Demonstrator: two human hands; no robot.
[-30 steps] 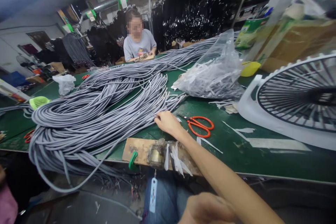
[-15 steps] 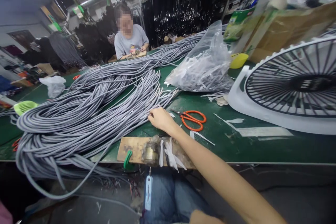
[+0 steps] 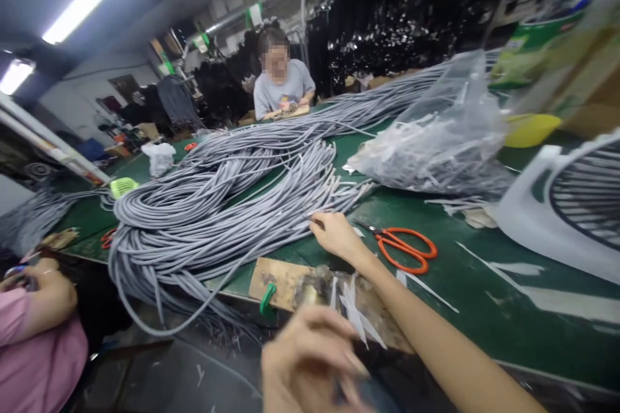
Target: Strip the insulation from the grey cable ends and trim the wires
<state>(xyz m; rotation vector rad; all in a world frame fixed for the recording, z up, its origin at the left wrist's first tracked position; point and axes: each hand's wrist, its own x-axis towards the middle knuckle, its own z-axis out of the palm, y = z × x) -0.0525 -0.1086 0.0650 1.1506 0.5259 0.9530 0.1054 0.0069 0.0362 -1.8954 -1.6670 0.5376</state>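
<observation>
Fingers (image 3: 324,319) of the left hand (image 3: 305,355) hang loosely bent in front of the wooden board (image 3: 278,271), too blurred to tell whether they hold anything. White strips (image 3: 357,313) lie on the board's right part; a green clip (image 3: 268,298) sits at its left. Beyond it, the right hand (image 3: 336,235) has its fingers bent against the grey cables (image 3: 242,222), at the right end of the heap; whether they pinch a strand or only touch it, I cannot tell. Orange-handled scissors (image 3: 387,234) lie just right of that hand on the green table (image 3: 484,329). The cables sprawl leftward in thick loops, some dropping over the near edge. A single length should be light, smooth and springy; the whole heap would be heavy, its loops likely to drag on one another. The best hold is probably a fingertip pinch just behind the pale ends (image 3: 334,186), where the strands fan apart. Farther off to the right sits a clear bag (image 3: 431,148) of pale scraps, and at the far side a co-worker (image 3: 283,90) in a grey shirt
</observation>
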